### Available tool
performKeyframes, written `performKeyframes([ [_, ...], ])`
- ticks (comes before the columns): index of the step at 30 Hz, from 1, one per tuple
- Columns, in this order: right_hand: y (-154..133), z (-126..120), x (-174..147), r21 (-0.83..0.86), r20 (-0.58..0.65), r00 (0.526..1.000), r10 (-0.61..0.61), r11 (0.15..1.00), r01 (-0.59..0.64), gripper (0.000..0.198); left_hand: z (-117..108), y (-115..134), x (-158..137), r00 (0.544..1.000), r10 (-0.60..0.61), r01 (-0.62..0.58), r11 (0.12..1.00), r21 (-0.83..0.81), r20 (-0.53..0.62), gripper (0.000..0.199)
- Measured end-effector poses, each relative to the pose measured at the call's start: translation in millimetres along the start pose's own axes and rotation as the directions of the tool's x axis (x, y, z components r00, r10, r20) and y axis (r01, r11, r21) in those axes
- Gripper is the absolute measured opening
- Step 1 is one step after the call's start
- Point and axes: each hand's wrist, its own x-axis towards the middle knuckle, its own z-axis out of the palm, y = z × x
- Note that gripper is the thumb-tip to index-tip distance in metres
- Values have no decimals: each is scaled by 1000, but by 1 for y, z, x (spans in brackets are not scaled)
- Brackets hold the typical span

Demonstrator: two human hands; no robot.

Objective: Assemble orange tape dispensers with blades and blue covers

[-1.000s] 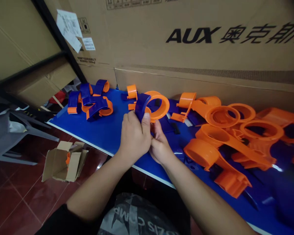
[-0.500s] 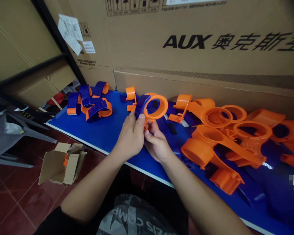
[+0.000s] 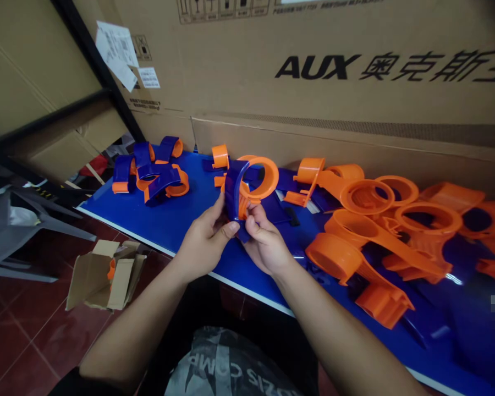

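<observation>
Between my hands is a tape dispenser (image 3: 265,179), an orange ring frame with a curved dark blue cover along its left side. My left hand (image 3: 204,236) grips the cover's lower part, thumb in front and fingers behind. With fingers curled, my right hand (image 3: 268,239) holds the dispenser's lower orange end from the right; its fingertips are partly hidden. The dispenser is raised above the blue tabletop (image 3: 181,214), ring facing me. Behind it an orange frame (image 3: 220,157) stands near dark blue pieces.
Several blue-and-orange dispensers (image 3: 165,179) sit at the table's far left. Many orange frames (image 3: 367,198) are heaped on the right, over dark blue covers (image 3: 421,324). A large cardboard carton (image 3: 231,71) walls the back. An open box (image 3: 80,283) and a grey stool (image 3: 33,220) stand left.
The dispenser has turned so that more of its blue cover faces me. My left hand has slid down and left along the cover, while my right hand keeps nearly the same place.
</observation>
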Motion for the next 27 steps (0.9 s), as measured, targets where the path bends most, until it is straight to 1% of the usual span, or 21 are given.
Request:
performKeyframes([
  [3, 3, 0, -2, -11, -13, 1000, 16, 1000, -16, 47, 6, -5, 0, 999, -16, 9, 988, -153, -44, 75],
  [5, 5, -1, -2, -23, -12, 1000, 21, 1000, -21, 47, 11, -8, 0, 997, -22, 4, 975, -222, -80, 78],
  [10, 7, -3, -2, -39, -15, 1000, 16, 999, -17, 47, 19, -13, 1, 978, -59, -4, 953, -303, -199, 82],
  [14, 6, 1, -3, -11, -18, 1000, 25, 1000, -25, 44, 21, -11, 0, 973, -83, 13, 953, -303, -218, 83],
  [19, 4, 6, -4, -6, -23, 1000, -15, 1000, 15, 47, 21, -12, -3, 945, -134, 74, 976, -205, -298, 88],
  [21, 4, 5, -4, 1, -34, 999, 4, 1000, -4, 44, 21, -13, -3, 951, -126, 68, 976, -205, -283, 89],
  [24, 3, 4, -5, 15, -52, 998, 29, 999, -28, 42, 21, -13, -2, 968, -92, 38, 973, -226, -234, 84],
  [27, 2, 5, -6, 30, -54, 998, 37, 999, -36, 40, 19, -14, -2, 971, -80, 38, 982, -186, -226, 84],
])
